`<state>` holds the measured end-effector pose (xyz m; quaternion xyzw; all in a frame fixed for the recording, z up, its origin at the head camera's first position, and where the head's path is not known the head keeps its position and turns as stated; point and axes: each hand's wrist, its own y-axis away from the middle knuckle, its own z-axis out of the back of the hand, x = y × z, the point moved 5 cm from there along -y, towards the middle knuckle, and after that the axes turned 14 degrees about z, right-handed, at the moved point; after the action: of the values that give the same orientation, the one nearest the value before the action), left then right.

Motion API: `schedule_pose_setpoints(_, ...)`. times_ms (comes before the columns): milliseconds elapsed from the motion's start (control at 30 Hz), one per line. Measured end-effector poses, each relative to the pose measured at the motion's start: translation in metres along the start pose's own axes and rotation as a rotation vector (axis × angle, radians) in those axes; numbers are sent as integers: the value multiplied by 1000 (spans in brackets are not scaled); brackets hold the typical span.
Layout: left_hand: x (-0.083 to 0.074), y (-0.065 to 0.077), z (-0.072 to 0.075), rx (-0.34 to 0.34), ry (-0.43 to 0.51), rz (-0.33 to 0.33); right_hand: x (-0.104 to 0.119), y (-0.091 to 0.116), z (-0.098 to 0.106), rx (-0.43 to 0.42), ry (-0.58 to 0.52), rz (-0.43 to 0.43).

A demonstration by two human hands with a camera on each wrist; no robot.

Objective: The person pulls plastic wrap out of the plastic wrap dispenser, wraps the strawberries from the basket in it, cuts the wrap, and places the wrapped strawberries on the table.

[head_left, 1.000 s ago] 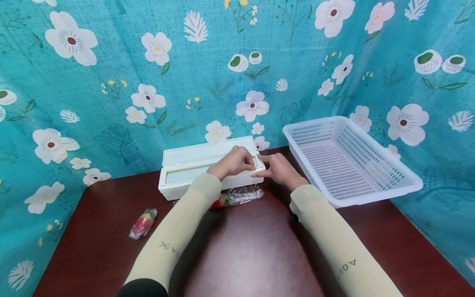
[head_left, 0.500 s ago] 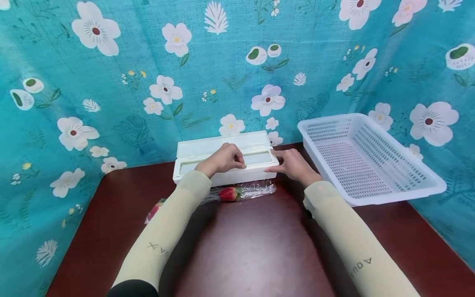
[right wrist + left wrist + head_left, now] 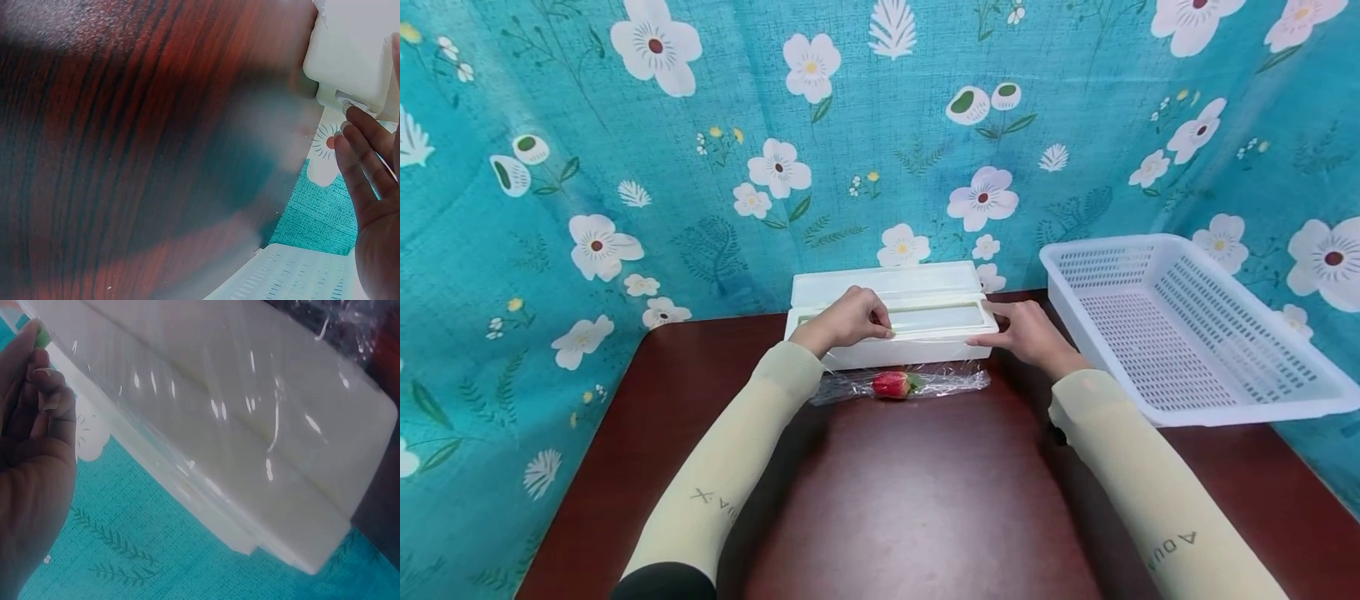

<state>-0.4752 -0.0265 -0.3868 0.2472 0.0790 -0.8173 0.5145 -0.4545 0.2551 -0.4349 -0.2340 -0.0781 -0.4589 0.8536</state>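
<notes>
A long white cling film dispenser [image 3: 917, 352] stands at the back of the table, its lid [image 3: 887, 285] raised. Clear film drapes over its front, glossy in the left wrist view. My left hand [image 3: 850, 318] pinches a small tab at the front rim, near the middle; it looks green [image 3: 42, 337] in the left wrist view. At the right end, my right hand [image 3: 1030, 333] grips the dispenser between thumb and fingers. A strawberry [image 3: 891, 384] lies on a strip of cling film [image 3: 953, 382] just in front of the box.
A white perforated plastic basket [image 3: 1180, 342] stands to the right of my right hand. The dark red wooden table [image 3: 910, 500] spreads toward me. A flowered turquoise cloth [image 3: 850, 167] hangs close behind the dispenser.
My left hand has slid left along the dispenser's front rim, from its right end to about the middle. My right hand stays at the right end. The head view has turned left.
</notes>
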Motion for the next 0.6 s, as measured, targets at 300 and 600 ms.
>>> schedule_pose_setpoints(300, 22, 11, 14, 22, -45, -60, 0, 0, -1, -12, 3, -7)
schedule_pose_setpoints(600, 80, 46, 40, -7, -15, -44, -3, 2, -4, -15, -1, -1)
